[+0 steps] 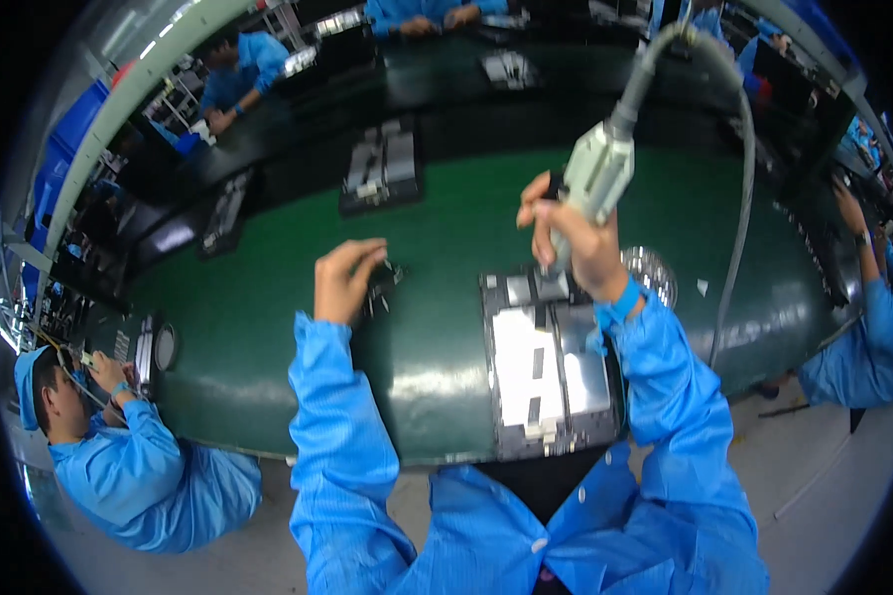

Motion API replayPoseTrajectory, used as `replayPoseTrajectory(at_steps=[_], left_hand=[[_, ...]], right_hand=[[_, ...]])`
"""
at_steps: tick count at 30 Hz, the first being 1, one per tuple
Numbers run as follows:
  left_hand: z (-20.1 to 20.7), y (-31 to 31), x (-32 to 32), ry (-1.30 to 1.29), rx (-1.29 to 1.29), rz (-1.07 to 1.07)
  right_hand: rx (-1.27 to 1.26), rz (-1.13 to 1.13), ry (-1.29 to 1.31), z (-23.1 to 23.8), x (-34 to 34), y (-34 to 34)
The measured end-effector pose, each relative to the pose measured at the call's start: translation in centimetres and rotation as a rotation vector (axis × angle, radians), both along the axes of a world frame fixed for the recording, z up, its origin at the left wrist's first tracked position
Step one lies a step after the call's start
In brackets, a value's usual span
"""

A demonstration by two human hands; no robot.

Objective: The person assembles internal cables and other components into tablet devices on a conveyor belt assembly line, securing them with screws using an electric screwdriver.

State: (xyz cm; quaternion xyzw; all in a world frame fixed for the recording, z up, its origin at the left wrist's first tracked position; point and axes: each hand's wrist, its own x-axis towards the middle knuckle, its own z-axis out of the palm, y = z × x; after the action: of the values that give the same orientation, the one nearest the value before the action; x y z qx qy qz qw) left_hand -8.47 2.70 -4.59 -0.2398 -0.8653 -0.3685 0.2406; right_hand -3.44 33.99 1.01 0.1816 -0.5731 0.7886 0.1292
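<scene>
My right hand is wrapped round a pale grey electric screwdriver, and a thick cable runs from its top. The tool's lower end points down at the far edge of an opened flat device, where my fingers partly hide it; I cannot tell if it touches. The device has a black frame with white and silver panels inside and lies at the table's near edge. To the left, my left hand hovers with thumb and fingertips pinched together. Small dark bits show beside its fingertips; what it pinches is unclear.
A round metal dish stands right of the device on the green tabletop. Farther off lie similar devices. A co-worker in blue sits at the left; others work across the table and at the right.
</scene>
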Motion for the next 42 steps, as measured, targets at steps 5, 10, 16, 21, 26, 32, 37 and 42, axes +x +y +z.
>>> replayPoseTrajectory(at_steps=[5, 10, 16, 21, 26, 32, 37, 42], left_hand=[[-0.6, -0.9, -1.8, -0.065, -0.051, -0.029], [-1.0, 5.2, 0.8, -0.283, 0.113, -0.242], [-3.4, 8.5, 0.4, -0.524, 0.232, -0.306], [-4.2, 8.6, -0.3, -0.475, 0.156, -0.333], [-1.5, 9.1, 0.2, -0.033, 0.047, -0.222], [-2.5, 9.9, 2.6, -0.095, 0.304, -0.059], [-4.0, 10.5, 2.5, -0.408, 0.598, -0.236], [-3.8, 10.8, 2.0, -0.500, 0.693, -0.359]], right_hand=[[0.080, 0.004, 0.045, -0.2, -0.8, -0.9], [0.137, 0.044, 0.045, -1.2, -0.9, -2.5], [0.182, 0.026, 0.085, -1.6, -0.9, -2.9], [0.149, 0.011, 0.119, -2.7, -2.4, -2.4], [0.168, -0.030, 0.101, -1.5, -2.3, -1.4], [0.098, -0.021, -0.047, -1.7, -0.7, -0.9], [0.110, -0.054, -0.061, -1.4, 0.1, 0.2], [0.107, -0.070, -0.027, -1.5, -0.5, 0.5]])
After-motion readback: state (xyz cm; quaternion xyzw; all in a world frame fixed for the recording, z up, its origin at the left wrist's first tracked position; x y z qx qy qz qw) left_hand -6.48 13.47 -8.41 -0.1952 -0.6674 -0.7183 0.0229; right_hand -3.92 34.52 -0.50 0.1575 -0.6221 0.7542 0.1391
